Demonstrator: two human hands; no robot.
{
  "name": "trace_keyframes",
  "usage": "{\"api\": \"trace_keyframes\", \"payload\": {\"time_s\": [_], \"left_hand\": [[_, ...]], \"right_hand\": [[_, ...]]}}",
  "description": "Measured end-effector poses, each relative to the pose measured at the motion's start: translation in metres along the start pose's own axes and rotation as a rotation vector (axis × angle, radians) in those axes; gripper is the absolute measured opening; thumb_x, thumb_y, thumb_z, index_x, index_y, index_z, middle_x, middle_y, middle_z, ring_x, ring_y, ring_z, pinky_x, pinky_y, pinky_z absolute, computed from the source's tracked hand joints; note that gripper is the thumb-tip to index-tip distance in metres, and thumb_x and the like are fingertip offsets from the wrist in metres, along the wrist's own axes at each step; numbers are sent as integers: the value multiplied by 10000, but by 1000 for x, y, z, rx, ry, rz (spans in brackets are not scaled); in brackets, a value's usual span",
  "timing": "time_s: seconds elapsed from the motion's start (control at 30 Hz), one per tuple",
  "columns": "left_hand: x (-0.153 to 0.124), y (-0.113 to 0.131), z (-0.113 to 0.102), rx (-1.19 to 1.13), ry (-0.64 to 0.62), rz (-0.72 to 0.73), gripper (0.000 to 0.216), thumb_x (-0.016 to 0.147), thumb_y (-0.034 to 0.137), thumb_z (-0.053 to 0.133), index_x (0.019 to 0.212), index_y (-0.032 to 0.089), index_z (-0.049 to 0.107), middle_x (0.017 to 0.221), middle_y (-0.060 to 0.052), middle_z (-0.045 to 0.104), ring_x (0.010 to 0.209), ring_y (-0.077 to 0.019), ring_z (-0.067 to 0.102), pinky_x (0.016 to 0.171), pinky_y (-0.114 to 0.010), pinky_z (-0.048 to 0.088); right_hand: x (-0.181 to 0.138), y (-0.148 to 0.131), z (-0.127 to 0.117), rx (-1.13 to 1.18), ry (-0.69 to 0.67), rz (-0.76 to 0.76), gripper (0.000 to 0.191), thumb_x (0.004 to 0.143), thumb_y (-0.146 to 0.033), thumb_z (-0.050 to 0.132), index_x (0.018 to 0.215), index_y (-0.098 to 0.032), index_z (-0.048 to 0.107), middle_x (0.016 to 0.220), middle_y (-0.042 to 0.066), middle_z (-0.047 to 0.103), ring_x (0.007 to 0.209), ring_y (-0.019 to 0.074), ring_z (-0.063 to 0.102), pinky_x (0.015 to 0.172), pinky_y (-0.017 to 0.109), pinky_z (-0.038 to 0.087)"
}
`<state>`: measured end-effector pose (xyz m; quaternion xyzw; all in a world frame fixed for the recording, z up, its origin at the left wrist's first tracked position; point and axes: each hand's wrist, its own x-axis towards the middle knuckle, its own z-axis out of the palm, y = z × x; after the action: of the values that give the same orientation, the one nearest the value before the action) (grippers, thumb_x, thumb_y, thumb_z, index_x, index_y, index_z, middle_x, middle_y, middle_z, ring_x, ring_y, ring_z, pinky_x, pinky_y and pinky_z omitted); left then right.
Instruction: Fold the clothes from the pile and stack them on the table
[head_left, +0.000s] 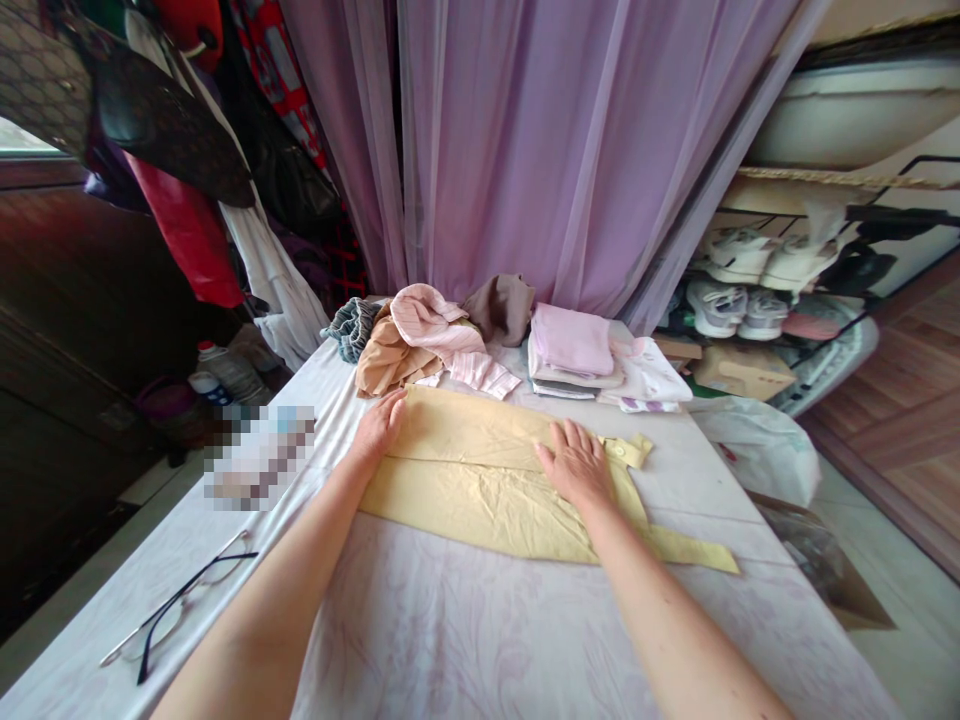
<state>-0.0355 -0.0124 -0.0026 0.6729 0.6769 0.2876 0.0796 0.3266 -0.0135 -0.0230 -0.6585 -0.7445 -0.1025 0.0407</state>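
Observation:
A pale yellow garment lies spread lengthwise on the cloth-covered table, wrinkled on its near layer. At its right end are a buttoned band and a strip that sticks out toward the near right. My left hand rests at the garment's far left corner, fingers stretched along its edge. Flat on the upper right part lies my right hand, with its fingers spread on the fabric. Just beyond the garment is a loose heap of clothes, with a pink striped piece and a brown piece.
Folded clothes are stacked at the back right of the table. Eyeglasses lie near the left edge, close to a blurred-out item. A purple curtain hangs behind; a shoe rack stands at right.

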Motion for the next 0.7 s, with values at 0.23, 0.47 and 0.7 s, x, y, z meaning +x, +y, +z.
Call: {"api": "trace_keyframes", "payload": {"time_s": [0.23, 0.47, 0.7], "left_hand": [[8, -11, -9, -223, 87, -193, 569, 980, 498, 256, 1229, 154, 634, 1304, -111, 646, 1251, -234, 565, 1092, -368, 404], [-18, -34, -23, -507, 129, -257, 651, 913, 631, 346, 1222, 127, 619, 1242, -125, 676, 1134, -233, 635, 995, -354, 480], [-35, -46, -15, -107, 47, -59, 410, 803, 389, 604, 1148, 185, 693, 1329, -101, 624, 1237, -273, 565, 1087, -403, 416]], "right_hand": [[0, -2, -3, -5, -13, 12, 580, 975, -483, 344, 1429, -136, 445, 1491, 172, 434, 1358, 271, 357, 1098, 428, 223], [1, -1, -2, -3, -19, 11, 577, 975, -484, 350, 1423, -138, 458, 1490, 168, 435, 1346, 276, 366, 1095, 433, 225], [1, 1, 0, 3, -1, -12, 571, 974, -479, 333, 1411, -137, 470, 1469, 167, 461, 1336, 284, 383, 1084, 433, 251]]}}
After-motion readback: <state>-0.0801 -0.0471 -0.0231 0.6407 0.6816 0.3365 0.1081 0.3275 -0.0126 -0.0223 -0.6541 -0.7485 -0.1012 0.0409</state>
